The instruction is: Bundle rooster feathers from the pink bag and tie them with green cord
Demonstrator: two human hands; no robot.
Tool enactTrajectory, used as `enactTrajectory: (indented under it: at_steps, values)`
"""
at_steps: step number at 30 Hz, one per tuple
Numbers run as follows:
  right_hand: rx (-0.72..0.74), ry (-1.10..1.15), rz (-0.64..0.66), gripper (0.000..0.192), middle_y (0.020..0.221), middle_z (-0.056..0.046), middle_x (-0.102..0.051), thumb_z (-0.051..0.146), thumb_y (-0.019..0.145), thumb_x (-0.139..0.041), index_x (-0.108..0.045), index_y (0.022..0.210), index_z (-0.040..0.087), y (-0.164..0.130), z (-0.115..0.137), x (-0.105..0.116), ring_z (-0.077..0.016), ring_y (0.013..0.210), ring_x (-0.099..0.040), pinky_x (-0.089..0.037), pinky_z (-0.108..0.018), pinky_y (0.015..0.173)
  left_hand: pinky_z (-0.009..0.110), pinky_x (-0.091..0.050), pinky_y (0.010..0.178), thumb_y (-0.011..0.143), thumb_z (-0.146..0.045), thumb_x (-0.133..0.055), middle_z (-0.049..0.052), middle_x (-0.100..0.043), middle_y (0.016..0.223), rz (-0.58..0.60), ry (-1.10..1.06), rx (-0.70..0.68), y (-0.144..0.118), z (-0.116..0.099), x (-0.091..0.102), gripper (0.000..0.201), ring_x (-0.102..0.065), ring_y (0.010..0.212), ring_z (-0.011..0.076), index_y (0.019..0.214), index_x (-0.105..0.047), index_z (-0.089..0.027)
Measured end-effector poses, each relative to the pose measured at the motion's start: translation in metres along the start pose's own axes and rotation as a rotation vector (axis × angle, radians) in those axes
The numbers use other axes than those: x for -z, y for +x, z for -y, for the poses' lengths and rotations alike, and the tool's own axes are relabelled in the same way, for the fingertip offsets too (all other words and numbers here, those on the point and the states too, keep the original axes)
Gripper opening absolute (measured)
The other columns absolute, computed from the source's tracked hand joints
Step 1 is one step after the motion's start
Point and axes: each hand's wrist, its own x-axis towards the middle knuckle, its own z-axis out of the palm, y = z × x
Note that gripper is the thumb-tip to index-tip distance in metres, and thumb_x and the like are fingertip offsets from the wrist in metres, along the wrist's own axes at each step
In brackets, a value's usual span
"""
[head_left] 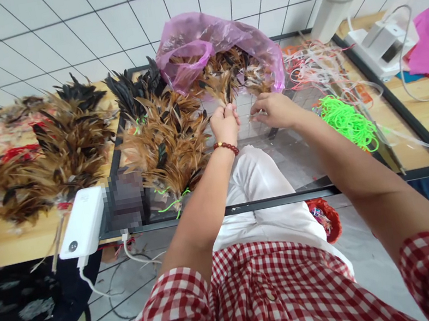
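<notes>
My left hand (226, 124), with a bead bracelet at the wrist, is closed around the base of a small bunch of brown feathers (221, 91). The feather tips fan out away from me, towards a pink plastic bag (223, 34). To its right, my right hand (275, 109) has its fingertips drawn together in a pinch; what lies between them is too small to make out. Just left of my left hand lies a pile of brown feather bunches (168, 135), some with green cord ends. More feathers (236, 60) show inside the open bag.
Bright green cords (347, 123) and tangled white and orange strands (315, 62) lie on the right of the glass tabletop. A white bottle (339, 0) stands behind them. At left are a white power bank (82, 222) and more feathers (67, 148). A tiled wall closes off the back.
</notes>
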Motion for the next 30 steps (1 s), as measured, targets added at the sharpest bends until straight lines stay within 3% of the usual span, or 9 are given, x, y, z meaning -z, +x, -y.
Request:
enactTrajectory:
  at_steps: [3, 8, 15, 21, 25, 30]
  values:
    - [-0.017, 0.043, 0.01, 0.02, 0.099, -0.013, -0.073, 0.02, 0.084, -0.061, -0.079, 0.094, 0.015, 0.0, -0.006, 0.001, -0.0268, 0.092, -0.065, -0.046, -0.038, 0.081, 0.014, -0.032, 0.045, 0.098, -0.029, -0.058, -0.006, -0.054, 0.063, -0.007, -0.013, 0.005, 0.001, 0.0, 0.0, 0.018, -0.047, 0.046, 0.0026, 0.086, -0.062, -0.017]
    - [0.033, 0.119, -0.137, 0.029, 0.114, -0.013, -0.072, 0.027, 0.087, -0.062, -0.078, 0.11, 0.02, -0.001, -0.014, 0.008, -0.0285, 0.099, -0.063, -0.046, -0.042, 0.085, 0.015, -0.034, 0.047, 0.098, -0.028, -0.059, -0.006, -0.055, 0.065, -0.026, -0.037, 0.007, 0.0, -0.001, 0.001, 0.018, -0.049, 0.047, 0.0031, 0.084, -0.062, -0.017]
    - [0.193, 0.025, -0.03, 0.023, 0.103, -0.012, -0.071, 0.021, 0.088, -0.055, -0.078, 0.094, 0.02, 0.002, 0.01, -0.008, -0.0291, 0.098, -0.061, -0.042, -0.041, 0.084, 0.013, -0.032, 0.045, 0.1, -0.025, -0.055, -0.007, -0.053, 0.061, -0.009, -0.05, 0.002, -0.001, -0.001, 0.0, 0.02, -0.046, 0.046, 0.002, 0.083, -0.06, -0.017]
    - [0.002, 0.03, -0.2, 0.024, 0.102, -0.013, -0.071, 0.018, 0.088, -0.049, -0.071, 0.096, 0.018, 0.002, 0.007, 0.008, -0.0283, 0.096, -0.061, -0.045, -0.04, 0.082, 0.013, -0.034, 0.047, 0.098, -0.033, -0.06, -0.006, -0.054, 0.063, -0.027, -0.042, 0.016, 0.001, 0.001, 0.0, 0.02, -0.048, 0.047, 0.002, 0.086, -0.062, -0.017]
    - [-0.119, 0.021, -0.11, 0.023, 0.092, -0.011, -0.075, 0.02, 0.084, -0.053, -0.075, 0.089, 0.018, 0.001, 0.003, 0.012, -0.0263, 0.086, -0.065, -0.045, -0.037, 0.075, 0.013, -0.035, 0.047, 0.098, -0.033, -0.06, -0.006, -0.055, 0.063, -0.016, -0.02, 0.021, 0.0, 0.002, 0.0, 0.019, -0.049, 0.047, 0.0025, 0.088, -0.064, -0.018]
    - [-0.113, -0.029, -0.038, 0.025, 0.098, -0.012, -0.079, 0.024, 0.085, -0.059, -0.081, 0.094, 0.017, 0.001, 0.005, 0.0, -0.0261, 0.087, -0.068, -0.045, -0.037, 0.075, 0.014, -0.035, 0.048, 0.099, -0.03, -0.058, -0.006, -0.055, 0.064, -0.024, 0.001, 0.017, 0.001, 0.003, 0.0, 0.019, -0.049, 0.047, 0.0024, 0.085, -0.063, -0.018]
